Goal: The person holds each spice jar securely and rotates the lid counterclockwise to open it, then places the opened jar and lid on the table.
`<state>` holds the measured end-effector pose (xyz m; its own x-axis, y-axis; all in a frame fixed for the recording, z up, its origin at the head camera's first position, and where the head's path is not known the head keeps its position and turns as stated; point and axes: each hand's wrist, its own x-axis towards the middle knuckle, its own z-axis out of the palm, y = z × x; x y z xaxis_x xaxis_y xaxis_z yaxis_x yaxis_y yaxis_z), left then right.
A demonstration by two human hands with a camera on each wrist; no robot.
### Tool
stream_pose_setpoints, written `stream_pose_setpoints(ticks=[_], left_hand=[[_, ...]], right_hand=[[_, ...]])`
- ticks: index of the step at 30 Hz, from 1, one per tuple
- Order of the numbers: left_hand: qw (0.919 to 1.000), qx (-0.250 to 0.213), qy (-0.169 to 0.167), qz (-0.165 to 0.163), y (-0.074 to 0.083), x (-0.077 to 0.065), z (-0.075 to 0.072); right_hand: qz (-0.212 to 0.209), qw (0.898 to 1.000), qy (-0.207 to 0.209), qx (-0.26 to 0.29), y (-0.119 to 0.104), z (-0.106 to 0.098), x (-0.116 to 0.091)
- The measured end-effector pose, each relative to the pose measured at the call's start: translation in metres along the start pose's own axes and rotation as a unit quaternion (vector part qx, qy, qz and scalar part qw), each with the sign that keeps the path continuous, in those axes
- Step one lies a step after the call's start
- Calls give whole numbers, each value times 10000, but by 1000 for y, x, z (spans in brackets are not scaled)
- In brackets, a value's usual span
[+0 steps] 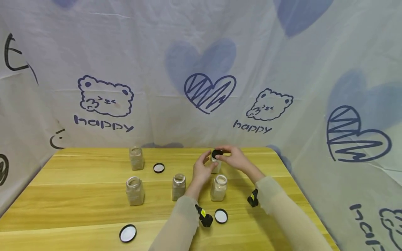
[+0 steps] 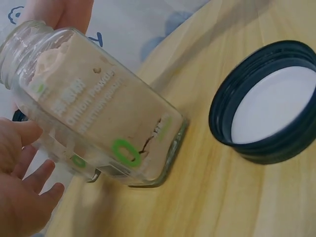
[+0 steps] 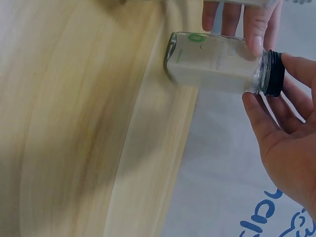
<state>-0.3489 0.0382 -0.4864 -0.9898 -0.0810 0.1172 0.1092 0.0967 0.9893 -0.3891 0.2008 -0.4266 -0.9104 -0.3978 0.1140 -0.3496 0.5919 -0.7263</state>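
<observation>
At the back of the table stands a glass jar of pale powder [image 3: 212, 59] with a black screw lid [image 3: 275, 74] on its mouth. My right hand [image 1: 235, 158] grips that lid, thumb on one side and fingers on the other. My left hand [image 1: 201, 171] holds the jar's body between thumb and fingers, partly hidden behind another jar in the left wrist view. That nearer jar, lidless and labelled onion powder [image 2: 98, 103], stands in front of the hands.
Three more open jars stand further left: one at the back [image 1: 136, 159], one in front [image 1: 135, 191], one near my left forearm [image 1: 178, 188]. Black lids with white liners lie at the back [image 1: 159, 168], front left [image 1: 128, 233] and by my left wrist [image 1: 221, 216]. A printed cloth [image 1: 157, 122] hangs behind.
</observation>
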Motion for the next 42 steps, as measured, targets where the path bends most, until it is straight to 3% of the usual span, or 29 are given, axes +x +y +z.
stream_pose_setpoints(ticks=[13,26,42], left_hand=[[9993,126,321,153,-1,-4,2],[9986,362,365,126,-1,-2,2],[9991,322,262,1,-3,0,2]], right_hand=[[-53,9998,92,-160,-9,5,-2],[-235,9994,130,-237,-7,6,1],[-305,9988,-278,-257,-4,1,0]])
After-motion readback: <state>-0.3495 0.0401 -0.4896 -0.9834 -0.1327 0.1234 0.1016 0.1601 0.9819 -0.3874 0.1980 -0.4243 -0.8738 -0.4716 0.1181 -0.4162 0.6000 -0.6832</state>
